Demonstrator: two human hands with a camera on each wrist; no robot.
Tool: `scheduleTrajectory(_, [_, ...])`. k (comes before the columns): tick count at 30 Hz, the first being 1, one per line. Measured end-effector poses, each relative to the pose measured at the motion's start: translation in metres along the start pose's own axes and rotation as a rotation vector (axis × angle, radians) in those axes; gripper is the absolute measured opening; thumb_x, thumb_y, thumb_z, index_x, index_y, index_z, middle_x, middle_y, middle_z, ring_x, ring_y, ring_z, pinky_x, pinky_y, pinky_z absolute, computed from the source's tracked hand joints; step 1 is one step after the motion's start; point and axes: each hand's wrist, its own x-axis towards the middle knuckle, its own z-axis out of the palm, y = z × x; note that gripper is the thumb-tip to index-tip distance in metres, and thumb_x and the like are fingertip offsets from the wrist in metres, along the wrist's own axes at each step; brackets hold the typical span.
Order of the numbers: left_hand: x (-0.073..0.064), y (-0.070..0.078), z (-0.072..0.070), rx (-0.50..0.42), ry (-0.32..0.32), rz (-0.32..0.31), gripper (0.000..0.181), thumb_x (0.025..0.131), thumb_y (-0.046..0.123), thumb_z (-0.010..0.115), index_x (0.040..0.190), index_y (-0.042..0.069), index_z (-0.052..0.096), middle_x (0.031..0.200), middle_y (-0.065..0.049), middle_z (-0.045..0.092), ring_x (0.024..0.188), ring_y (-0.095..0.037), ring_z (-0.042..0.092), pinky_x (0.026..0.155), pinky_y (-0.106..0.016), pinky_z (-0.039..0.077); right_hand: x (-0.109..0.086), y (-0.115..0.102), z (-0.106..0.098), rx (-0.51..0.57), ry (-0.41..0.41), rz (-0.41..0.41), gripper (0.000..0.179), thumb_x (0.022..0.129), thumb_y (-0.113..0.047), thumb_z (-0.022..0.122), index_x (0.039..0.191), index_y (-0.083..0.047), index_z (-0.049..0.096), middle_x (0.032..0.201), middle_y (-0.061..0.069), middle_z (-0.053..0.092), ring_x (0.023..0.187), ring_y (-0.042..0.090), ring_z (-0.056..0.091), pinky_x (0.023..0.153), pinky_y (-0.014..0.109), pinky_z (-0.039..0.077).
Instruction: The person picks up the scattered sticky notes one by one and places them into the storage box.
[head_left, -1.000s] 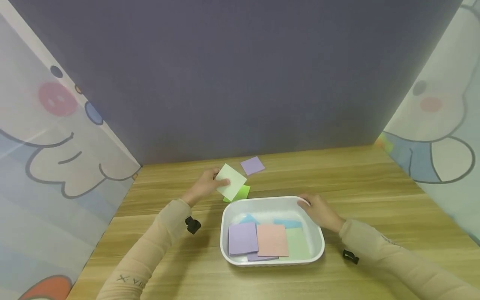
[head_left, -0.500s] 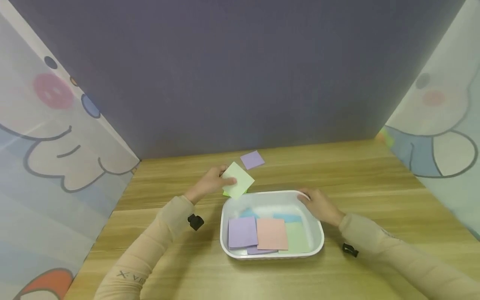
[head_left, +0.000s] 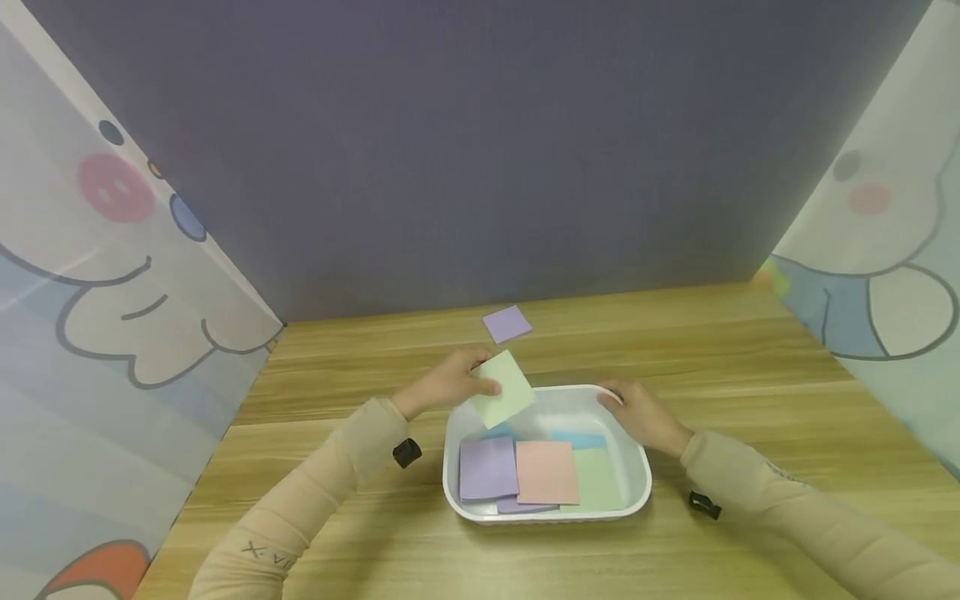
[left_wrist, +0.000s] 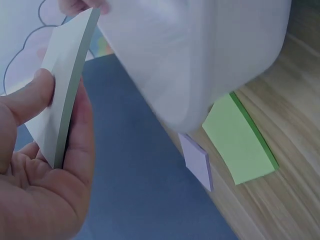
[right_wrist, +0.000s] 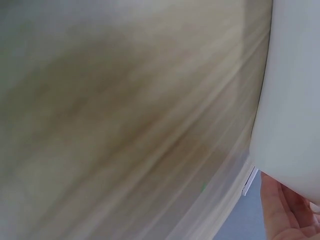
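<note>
My left hand pinches a pale green sticky note pad over the far left part of a white plastic tub. In the left wrist view the thumb lies on one face of this pad and fingers lie behind it. My right hand grips the tub's rim at the far right corner. Inside the tub lie a purple pad, a pink pad, a light green pad and blue pads, partly overlapping. Another purple pad shows underneath.
A purple sticky note pad lies on the wooden table near the dark back panel. A bright green pad sits beside the tub in the left wrist view; in the head view it is hidden. Cartoon-printed walls flank both sides.
My left hand has carried the pale green pad rightward and nearer, from above the bright green pad to over the tub's far left edge. The right hand keeps its grip on the rim.
</note>
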Motion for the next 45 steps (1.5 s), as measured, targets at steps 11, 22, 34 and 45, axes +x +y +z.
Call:
scheduleTrajectory(11, [0.002,0.004,0.011,0.145,-0.065,0.029,0.019,0.085,0.014,0.063,0.103,0.005,0.061,0.088,-0.002,0.063,0.076,-0.014,0.055,0.07,-0.026,0.048,0.0,0.0,0.001,-0.002,0.025,-0.021,0.03,0.095,-0.012,0.048,0.113,0.01,0.056,0.094,0.019,0.065,0.072,0.014,0.062,0.061,0.023,0.053])
scheduleTrajectory(22, [0.001,0.016,0.019,0.161,-0.137,0.011,0.023,0.086,0.014,0.063,0.107,0.004,0.06,0.096,-0.004,0.061,0.08,-0.013,0.053,0.072,-0.026,0.047,-0.002,0.0,0.0,-0.004,0.017,-0.009,0.03,0.095,-0.012,0.048,0.112,0.01,0.056,0.09,0.016,0.066,0.068,0.011,0.061,0.057,0.02,0.051])
scheduleTrajectory(34, [0.003,0.018,0.032,0.244,-0.178,-0.004,0.029,0.084,0.018,0.065,0.111,0.007,0.06,0.098,-0.002,0.064,0.081,-0.009,0.056,0.072,-0.022,0.047,-0.002,-0.001,0.0,-0.029,0.026,0.003,0.032,0.095,-0.015,0.048,0.114,0.01,0.056,0.094,0.018,0.066,0.072,0.013,0.061,0.061,0.024,0.053])
scheduleTrajectory(45, [0.004,0.024,0.047,0.255,-0.317,0.043,0.015,0.085,0.016,0.064,0.098,0.01,0.06,0.085,0.005,0.059,0.071,-0.005,0.049,0.064,-0.017,0.045,-0.002,-0.002,0.0,-0.045,0.047,-0.03,0.027,0.094,-0.012,0.049,0.108,0.009,0.059,0.091,0.016,0.066,0.072,0.014,0.061,0.06,0.024,0.052])
